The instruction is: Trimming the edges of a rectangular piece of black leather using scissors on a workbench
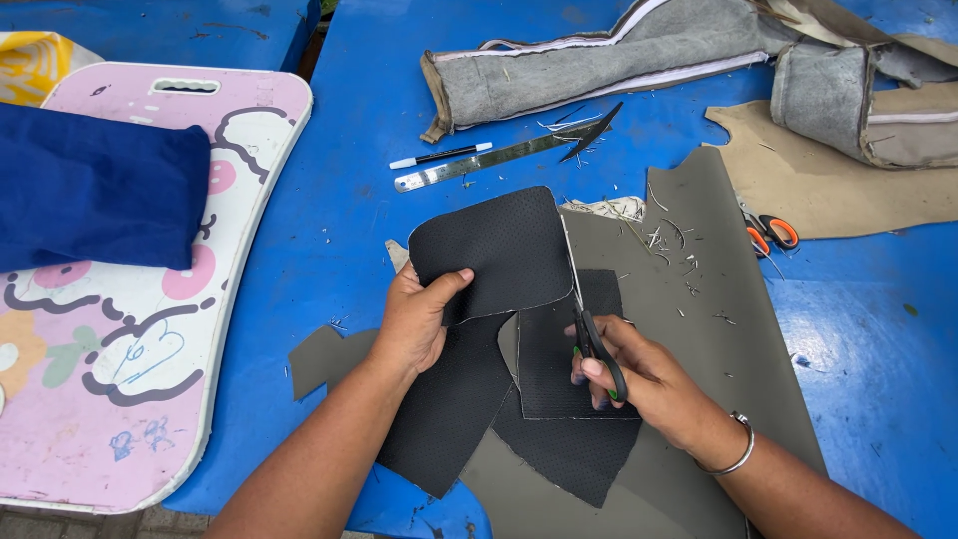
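Black perforated sheet [494, 250] being cut with scissors [589, 334] over a blue tabletop [349, 150].

Left hand [414, 319]: fingers pinching the sheet's lower left edge, thumb on top, lifting it off more black pieces [449, 399] and a grey sheet [718, 329] lying under it. Right hand [639, 374]: fingers closed through the black scissor handles, blades running up the sheet's right edge. Beyond: metal ruler [479, 165], white-capped pen [439, 156], grey fabric roll [599, 55]. Right: orange-handled scissors [770, 235] on tan material [828, 195]. Left: pink board [120, 359] carrying a dark blue cloth [95, 190].
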